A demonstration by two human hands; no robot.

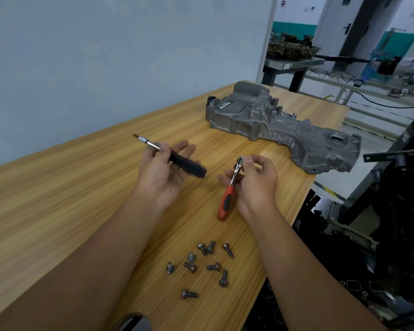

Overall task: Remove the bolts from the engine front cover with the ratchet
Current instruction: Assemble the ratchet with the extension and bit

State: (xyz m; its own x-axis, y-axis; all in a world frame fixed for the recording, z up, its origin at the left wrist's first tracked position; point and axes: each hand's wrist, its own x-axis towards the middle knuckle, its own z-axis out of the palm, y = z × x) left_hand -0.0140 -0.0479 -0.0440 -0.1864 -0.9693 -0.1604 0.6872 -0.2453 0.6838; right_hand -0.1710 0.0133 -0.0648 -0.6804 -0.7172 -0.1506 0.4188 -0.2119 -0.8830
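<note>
The ratchet with the chrome head and red-and-black grip (228,190) was held above the middle of the light wooden bench (58,211), its handle pointing down toward the person. The right hand (253,182) gripped it near the head, thumb and forefinger pinched on the chrome head and the other fingers curled behind the shank. The left hand (161,174) lay palm up just left of it, fingers loosely spread, with a black-handled driver carrying a silver shaft and socket tip (175,156) resting across the palm under the thumb; its tip pointed toward the bench's far left edge. The grey cast-metal engine front cover (282,130) lay flat near the bench's far right corner, well apart from both hands, running along the right edge. Nine dark steel bolts (202,266) lay scattered loose on the bench near its right edge, between the two forearms. Beyond the bench stood a grey metal table bearing an engine part (293,47).
</note>
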